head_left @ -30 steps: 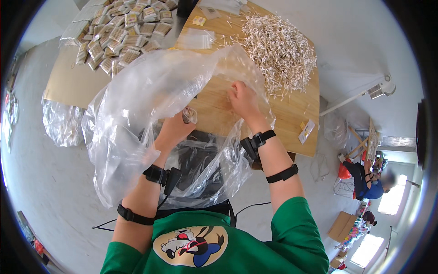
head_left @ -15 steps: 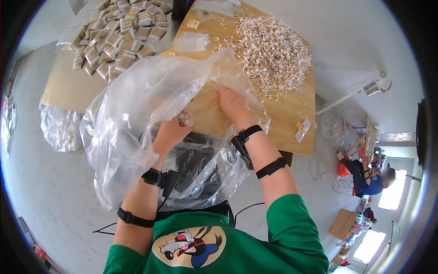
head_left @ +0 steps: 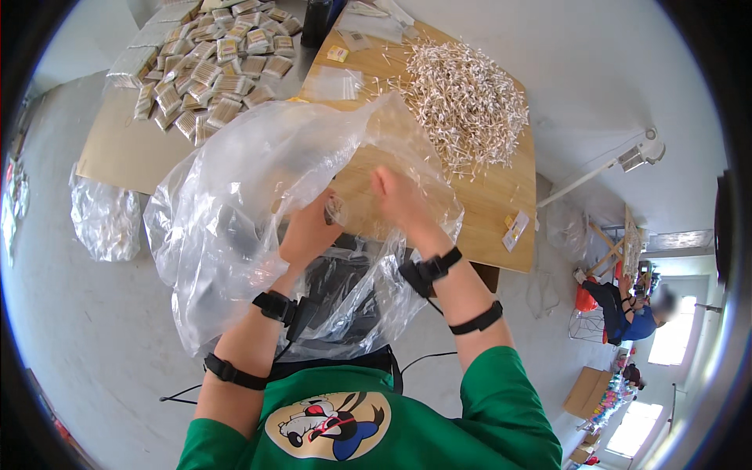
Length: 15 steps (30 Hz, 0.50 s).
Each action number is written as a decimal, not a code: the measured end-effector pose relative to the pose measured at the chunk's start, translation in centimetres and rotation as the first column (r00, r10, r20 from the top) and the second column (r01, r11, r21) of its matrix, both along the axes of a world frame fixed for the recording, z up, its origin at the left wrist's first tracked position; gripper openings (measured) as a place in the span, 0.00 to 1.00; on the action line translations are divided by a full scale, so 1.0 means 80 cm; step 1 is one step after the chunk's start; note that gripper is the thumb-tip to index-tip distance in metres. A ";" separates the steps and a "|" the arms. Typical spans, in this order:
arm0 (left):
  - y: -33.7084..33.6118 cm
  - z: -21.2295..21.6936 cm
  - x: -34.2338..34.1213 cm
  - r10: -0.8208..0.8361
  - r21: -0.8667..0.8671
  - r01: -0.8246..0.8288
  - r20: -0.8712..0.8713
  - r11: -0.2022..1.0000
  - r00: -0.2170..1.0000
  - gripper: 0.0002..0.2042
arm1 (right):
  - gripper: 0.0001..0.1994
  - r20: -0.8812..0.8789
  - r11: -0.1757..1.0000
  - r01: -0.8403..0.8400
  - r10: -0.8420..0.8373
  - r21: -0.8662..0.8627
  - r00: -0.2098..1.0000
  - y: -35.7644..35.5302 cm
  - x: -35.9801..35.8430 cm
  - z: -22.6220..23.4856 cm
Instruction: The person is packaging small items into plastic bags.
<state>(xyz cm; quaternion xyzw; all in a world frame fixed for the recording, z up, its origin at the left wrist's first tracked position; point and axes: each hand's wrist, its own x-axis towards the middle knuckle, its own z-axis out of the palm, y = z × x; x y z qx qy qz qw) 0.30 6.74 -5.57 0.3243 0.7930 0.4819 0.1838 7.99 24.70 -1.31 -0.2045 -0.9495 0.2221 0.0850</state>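
Observation:
A large clear plastic bag [head_left: 235, 204] billows in front of me, over the near edge of a wooden table [head_left: 501, 196]. My left hand [head_left: 309, 231] pinches the crumpled film near the bag's mouth. My right hand [head_left: 399, 200] grips the film just to the right, fingers closed on it. Both wrists wear black straps. The bag looks empty; a black chair shows through its lower part.
A heap of small white sticks [head_left: 466, 98] covers the table's far right. Small clear packets [head_left: 333, 82] lie beside it. Several filled packets [head_left: 211, 70] are spread on cardboard at the left. Another plastic bag [head_left: 102, 219] lies on the floor. A person [head_left: 627, 313] sits far right.
Both hands have shifted slightly left and nearer me with the bag. The bag's mouth has spread wider and its film has billowed up toward the table.

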 end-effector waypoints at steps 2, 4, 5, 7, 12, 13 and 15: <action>0.011 0.008 0.011 -0.038 0.114 0.045 -0.062 0.992 0.997 0.19 | 0.08 -0.050 0.994 -0.060 0.056 -0.093 0.997 -0.028 0.014 0.020; 0.020 0.014 0.016 -0.089 0.179 0.091 -0.024 0.980 0.996 0.19 | 0.07 -0.160 0.967 -0.251 0.254 0.038 0.954 -0.045 0.021 0.023; 0.024 0.017 0.017 -0.135 0.243 0.129 0.009 0.962 0.991 0.20 | 0.07 -0.160 0.968 -0.247 0.250 0.040 0.955 -0.049 0.023 0.025; 0.025 0.024 0.021 -0.167 0.222 0.134 0.136 0.966 0.977 0.21 | 0.08 -0.125 0.950 -0.287 0.302 0.122 0.945 -0.054 0.026 0.031; 0.016 0.027 0.026 -0.083 0.237 0.071 0.037 0.969 0.996 0.16 | 0.08 -0.107 0.956 -0.197 0.177 -0.216 0.978 -0.043 0.024 0.037; 0.013 0.025 0.025 -0.041 0.198 0.041 -0.001 0.979 0.999 0.17 | 0.09 -0.063 0.914 -0.073 0.052 -0.400 0.997 -0.036 0.022 0.031; 0.015 0.025 0.023 -0.012 0.166 0.019 -0.044 0.986 0.999 0.18 | 0.12 -0.154 0.985 -0.120 0.100 -0.127 0.983 -0.002 0.012 0.003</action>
